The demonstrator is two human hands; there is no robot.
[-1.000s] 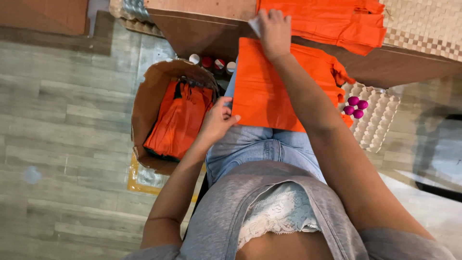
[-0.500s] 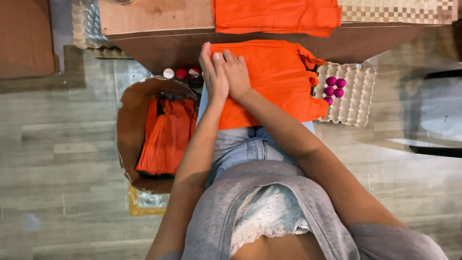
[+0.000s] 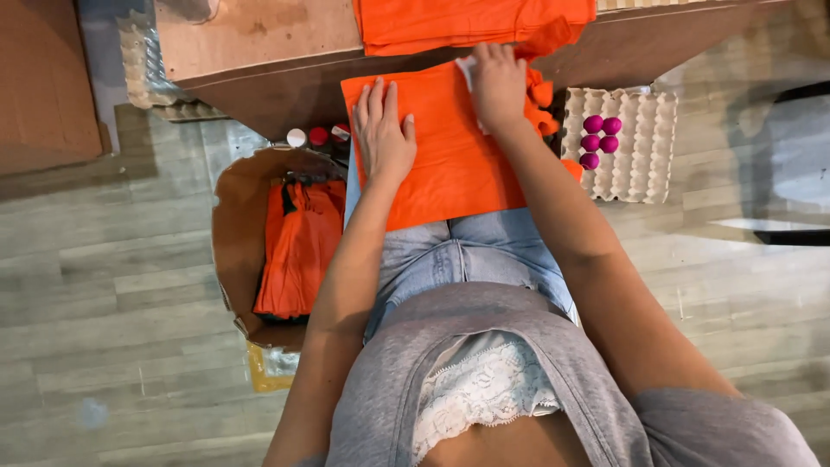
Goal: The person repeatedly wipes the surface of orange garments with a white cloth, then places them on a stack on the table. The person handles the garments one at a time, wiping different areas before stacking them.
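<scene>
Person seated, seen from above: grey top w/ lace hem, blue jeans [image 3: 467, 255] nearest the camera. Orange cloth [image 3: 450, 164] lies flat across the lap, its far edge reaching up to the brown table [image 3: 259, 52].

Left hand [image 3: 383, 130] rests palm-down on the cloth's left part, fingers straight and close together, thumb a bit apart; holds nothing, just pressing flat. Right hand [image 3: 499, 82] is at the cloth's far edge, fingers curled down onto the fabric next to a small white tag [image 3: 468, 71]; can't tell if it pinches the tag or only presses there.

To the left, on the wood floor [image 3: 104, 285], a cardboard box [image 3: 232, 233] w/ folded orange cloths [image 3: 298, 246] inside. Just past the box, a few small bottles w/ white and red caps [image 3: 318, 137], partly hidden under the table edge.

To the right, an egg tray [image 3: 640, 173] w/ 5 magenta balls [image 3: 598, 138] in its cups, near the right forearm but not touching.

Farthest: a stack of orange cloth [image 3: 467, 22] on the table top, just beyond the right hand. Another egg tray [image 3: 143, 65] at the table's left end.
</scene>
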